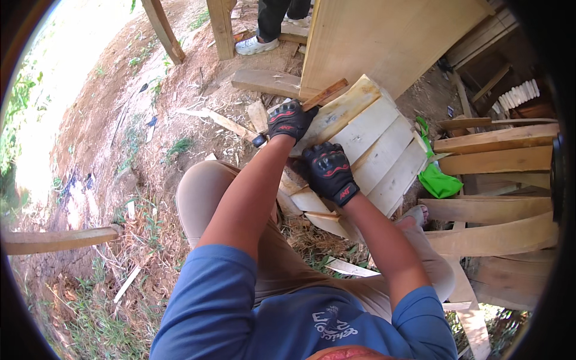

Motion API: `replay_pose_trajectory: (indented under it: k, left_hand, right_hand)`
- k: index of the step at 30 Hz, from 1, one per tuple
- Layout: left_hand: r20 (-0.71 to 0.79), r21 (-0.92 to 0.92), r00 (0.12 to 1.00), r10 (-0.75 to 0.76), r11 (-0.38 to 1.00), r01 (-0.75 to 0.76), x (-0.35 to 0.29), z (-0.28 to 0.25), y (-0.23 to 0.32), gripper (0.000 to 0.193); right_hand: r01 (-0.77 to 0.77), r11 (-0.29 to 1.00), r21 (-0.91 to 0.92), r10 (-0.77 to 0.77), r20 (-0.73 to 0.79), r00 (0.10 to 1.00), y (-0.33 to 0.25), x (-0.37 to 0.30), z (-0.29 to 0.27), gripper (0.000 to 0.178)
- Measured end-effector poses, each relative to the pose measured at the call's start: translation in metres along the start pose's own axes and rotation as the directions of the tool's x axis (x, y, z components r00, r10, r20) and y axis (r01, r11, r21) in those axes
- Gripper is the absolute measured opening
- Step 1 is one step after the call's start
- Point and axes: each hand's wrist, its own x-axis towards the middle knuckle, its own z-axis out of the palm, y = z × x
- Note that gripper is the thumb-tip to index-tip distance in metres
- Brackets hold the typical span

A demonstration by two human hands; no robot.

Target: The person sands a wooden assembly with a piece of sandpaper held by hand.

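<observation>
My left hand, in a black glove with red trim, is closed. A brown wooden handle sticks out on its right side. In line with the handle, a small dark rounded end shows to the left; the two look like parts of one tool. My right hand, gloved alike, rests just below, beside overlapping pale boards. Its fingers curl to the left, and what they hold, if anything, is hidden. Between my knees, several shorter wood pieces lie under the hands.
A large wooden panel stands ahead. Rough planks are stacked at the right, near a green bag. Another person's shoe is beyond a beam. Wooden posts rise at the far left; scraps litter the dirt.
</observation>
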Motion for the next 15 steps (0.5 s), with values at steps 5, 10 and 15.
replay_pose_trajectory:
  k: [5,10,15]
  left_hand:
    - [-0.001,0.012,1.0,0.004,1.0,-0.004,0.001,0.001,-0.002,0.071]
    - [-0.019,-0.014,0.999,-0.036,0.999,0.036,0.0,0.003,-0.004,0.07]
    - [0.026,0.025,0.999,-0.019,1.0,0.018,-0.004,-0.009,0.007,0.07]
  right_hand:
    - [-0.043,0.986,0.161,0.049,-0.037,0.998,0.0,-0.006,-0.016,0.033]
    - [-0.275,0.936,0.219,0.305,-0.113,0.946,0.059,-0.014,-0.073,0.04]
    - [-0.322,0.776,0.543,0.557,-0.349,0.754,0.117,-0.044,-0.08,0.023]
